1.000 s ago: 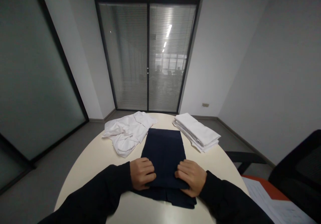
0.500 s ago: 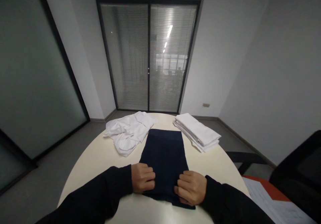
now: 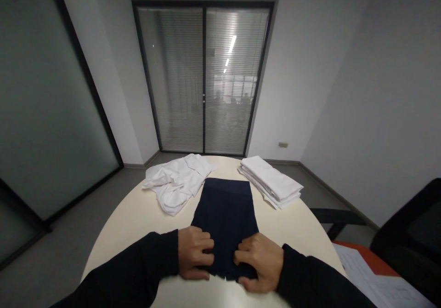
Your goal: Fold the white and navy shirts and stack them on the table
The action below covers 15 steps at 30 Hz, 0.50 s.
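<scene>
On the round cream worktop point(image 3: 131, 225), the navy folded cloth point(image 3: 227, 216) lies centrally between a crumpled white garment point(image 3: 179, 179) and folded white fabric point(image 3: 270, 179). My left hand point(image 3: 195, 253) and right hand point(image 3: 259, 262) grip its near corners, fingers curled over the cloth, thumbs apart from them.

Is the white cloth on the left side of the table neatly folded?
No, the left white cloth lies in a crumpled, wrinkled heap.
</scene>
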Each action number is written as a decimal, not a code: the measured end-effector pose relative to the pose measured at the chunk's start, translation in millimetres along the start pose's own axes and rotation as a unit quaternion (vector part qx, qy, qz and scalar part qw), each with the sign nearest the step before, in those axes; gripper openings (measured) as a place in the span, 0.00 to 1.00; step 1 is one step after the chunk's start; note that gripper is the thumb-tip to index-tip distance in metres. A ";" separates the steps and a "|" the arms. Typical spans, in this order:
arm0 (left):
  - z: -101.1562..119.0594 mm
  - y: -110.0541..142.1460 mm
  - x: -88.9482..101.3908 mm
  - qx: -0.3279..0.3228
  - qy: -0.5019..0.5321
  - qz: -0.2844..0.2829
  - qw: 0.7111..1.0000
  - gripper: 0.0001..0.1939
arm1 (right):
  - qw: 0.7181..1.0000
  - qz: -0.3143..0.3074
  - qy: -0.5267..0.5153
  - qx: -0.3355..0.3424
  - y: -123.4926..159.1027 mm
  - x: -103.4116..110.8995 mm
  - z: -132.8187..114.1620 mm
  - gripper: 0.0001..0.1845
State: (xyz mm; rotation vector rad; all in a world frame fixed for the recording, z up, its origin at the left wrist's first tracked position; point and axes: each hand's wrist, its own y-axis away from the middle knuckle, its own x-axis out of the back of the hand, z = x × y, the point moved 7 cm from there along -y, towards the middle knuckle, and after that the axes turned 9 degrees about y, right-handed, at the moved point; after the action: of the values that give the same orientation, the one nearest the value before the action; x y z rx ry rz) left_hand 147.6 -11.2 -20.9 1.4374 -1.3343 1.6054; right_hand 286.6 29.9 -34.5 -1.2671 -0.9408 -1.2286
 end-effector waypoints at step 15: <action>-64.1 -7.7 -2.0 0.245 0.150 0.036 0.957 0.12 | 0.974 -0.018 -0.208 -0.084 -9.8 6.6 6.0 0.20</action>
State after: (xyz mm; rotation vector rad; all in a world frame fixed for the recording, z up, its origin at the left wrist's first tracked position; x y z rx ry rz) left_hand 132.4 51.2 -14.8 1.3431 -0.8558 2.2113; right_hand 278.7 35.9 -25.7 -1.6908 -1.1791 -1.1078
